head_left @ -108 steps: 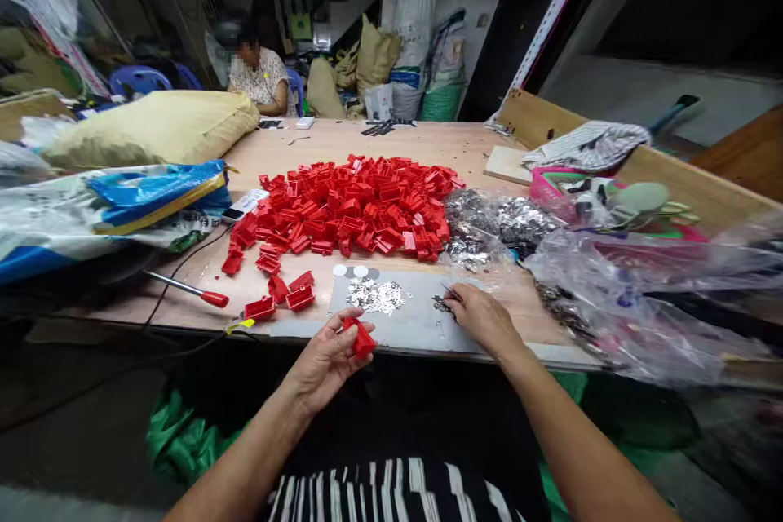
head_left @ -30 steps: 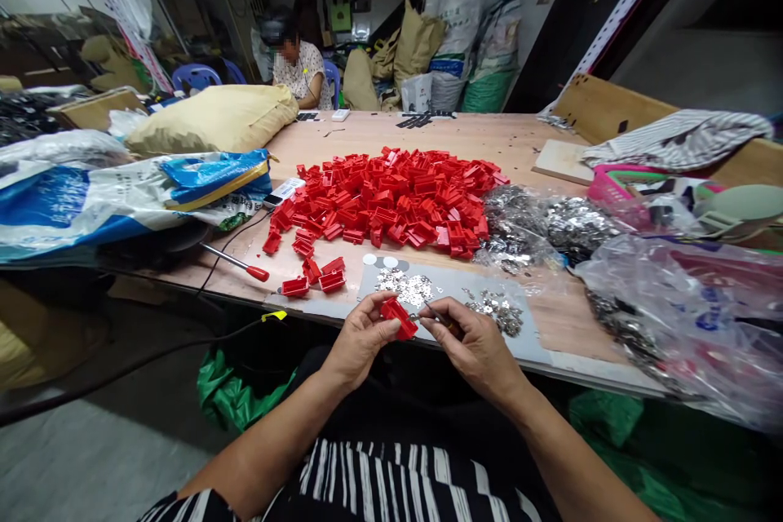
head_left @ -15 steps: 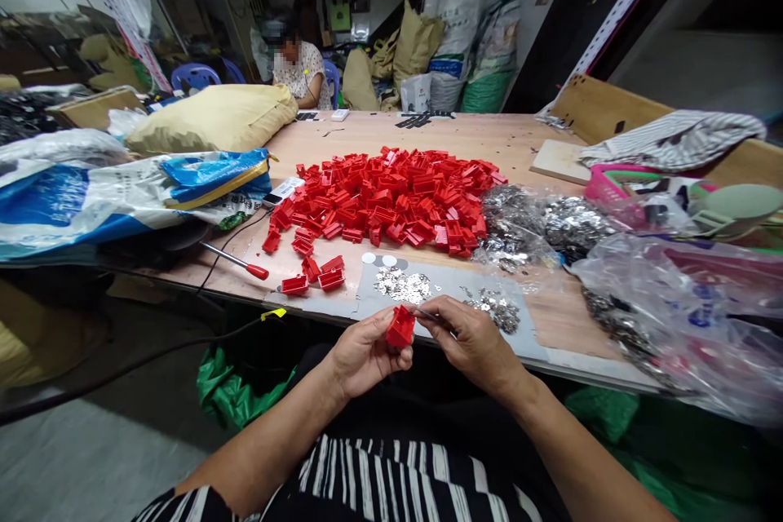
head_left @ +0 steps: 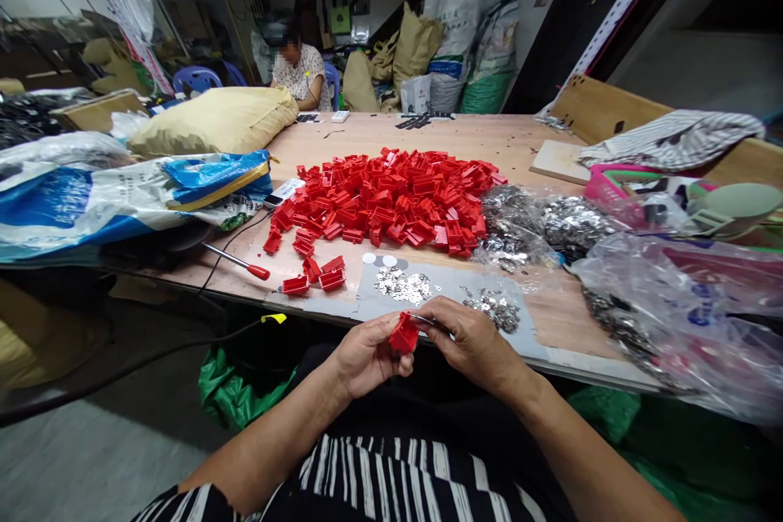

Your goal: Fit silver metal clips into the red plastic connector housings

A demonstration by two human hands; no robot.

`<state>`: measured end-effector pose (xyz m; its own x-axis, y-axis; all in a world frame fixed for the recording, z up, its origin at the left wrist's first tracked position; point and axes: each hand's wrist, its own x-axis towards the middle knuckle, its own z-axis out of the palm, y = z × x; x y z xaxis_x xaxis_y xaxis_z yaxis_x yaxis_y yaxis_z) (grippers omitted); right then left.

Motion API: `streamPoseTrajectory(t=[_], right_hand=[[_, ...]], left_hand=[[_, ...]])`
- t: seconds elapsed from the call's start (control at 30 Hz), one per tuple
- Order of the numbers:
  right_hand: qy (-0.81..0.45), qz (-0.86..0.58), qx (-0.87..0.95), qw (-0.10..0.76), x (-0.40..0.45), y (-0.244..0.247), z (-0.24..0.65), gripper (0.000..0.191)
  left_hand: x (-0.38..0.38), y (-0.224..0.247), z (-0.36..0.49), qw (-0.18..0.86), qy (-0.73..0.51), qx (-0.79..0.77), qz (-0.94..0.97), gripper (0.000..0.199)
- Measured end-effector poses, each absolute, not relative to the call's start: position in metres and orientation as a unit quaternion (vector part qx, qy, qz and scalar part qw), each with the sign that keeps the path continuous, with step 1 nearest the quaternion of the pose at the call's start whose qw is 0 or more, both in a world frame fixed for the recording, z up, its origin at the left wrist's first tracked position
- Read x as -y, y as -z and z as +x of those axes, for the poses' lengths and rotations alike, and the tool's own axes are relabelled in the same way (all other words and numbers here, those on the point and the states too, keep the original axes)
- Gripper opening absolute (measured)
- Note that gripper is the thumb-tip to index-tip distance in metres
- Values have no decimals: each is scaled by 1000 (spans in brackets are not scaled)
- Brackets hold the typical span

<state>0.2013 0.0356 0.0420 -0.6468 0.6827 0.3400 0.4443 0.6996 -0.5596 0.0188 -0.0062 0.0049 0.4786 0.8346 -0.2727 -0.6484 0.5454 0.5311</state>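
My left hand is closed round a small red plastic box-shaped part, held up just off the table's front edge. In my right hand is a thin metal tool, which looks like tweezers; its tip reaches the top of the red part. Whether a metal piece sits at that tip is too small to tell. Beyond my hands, on a grey mat, lie a heap of small shiny metal plates and a second heap of metal pieces. Several loose red parts rest to the left.
A big pile of red parts covers the table's middle. Bags of metal pieces stand to its right, near a pink basket. A red-handled screwdriver and sacks are at left. Another person sits at the far side.
The red part has tilted and shifted slightly right in my left hand. My right hand's tool has turned flatter, its tip now over the part's upper edge.
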Motion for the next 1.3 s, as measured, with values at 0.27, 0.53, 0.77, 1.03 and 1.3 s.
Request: streamPoseTrajectory(t=[0.27, 0.53, 0.77, 1.03, 1.3], right_hand=[[-233, -324, 869, 292, -34, -41, 198, 19], [-309, -325, 854, 263, -34, -47, 203, 21], [-358, -411, 792, 276, -41, -38, 209, 15], [-439, -414, 748, 277, -42, -32, 201, 18], [-521, -375, 724, 253, -44, -22, 203, 22]], left_hand=[[6, -4, 20, 849, -433, -252, 169, 23], [6, 0, 19, 845, -449, -243, 161, 25], [5, -7, 19, 841, -442, -245, 192, 39], [5, -2, 21, 838, -443, -242, 206, 29], [4, 1, 22, 844, -410, -266, 222, 32]])
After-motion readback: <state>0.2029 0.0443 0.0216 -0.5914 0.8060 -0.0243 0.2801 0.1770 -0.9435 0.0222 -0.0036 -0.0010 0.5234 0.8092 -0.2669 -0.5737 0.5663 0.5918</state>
